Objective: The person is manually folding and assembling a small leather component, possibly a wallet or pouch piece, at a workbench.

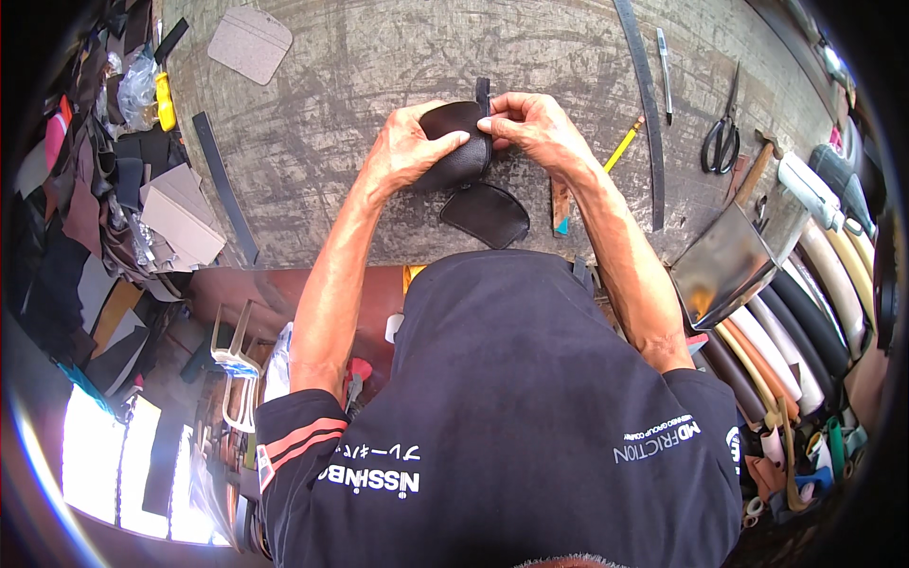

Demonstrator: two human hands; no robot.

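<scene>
My left hand [409, 147] grips a curved black leather pouch [445, 137], its thumb across the front. My right hand [525, 128] pinches the pouch's right edge beside a short dark strip [483, 87] that sticks up behind it. Just below, a flat black leather piece [483, 216] with one rounded side lies on the worn worktable [341, 76]. The fingertips behind the pouch are partly hidden.
A yellow pencil [622, 147], pen [665, 71], metal ruler [639, 85], black scissors [723, 142], hammer [757, 170] and shiny metal container [724, 265] sit rightward. Leather scraps [128, 189] crowd the left; leather rolls [819, 284] fill the right. A grey card [251, 43] lies top left.
</scene>
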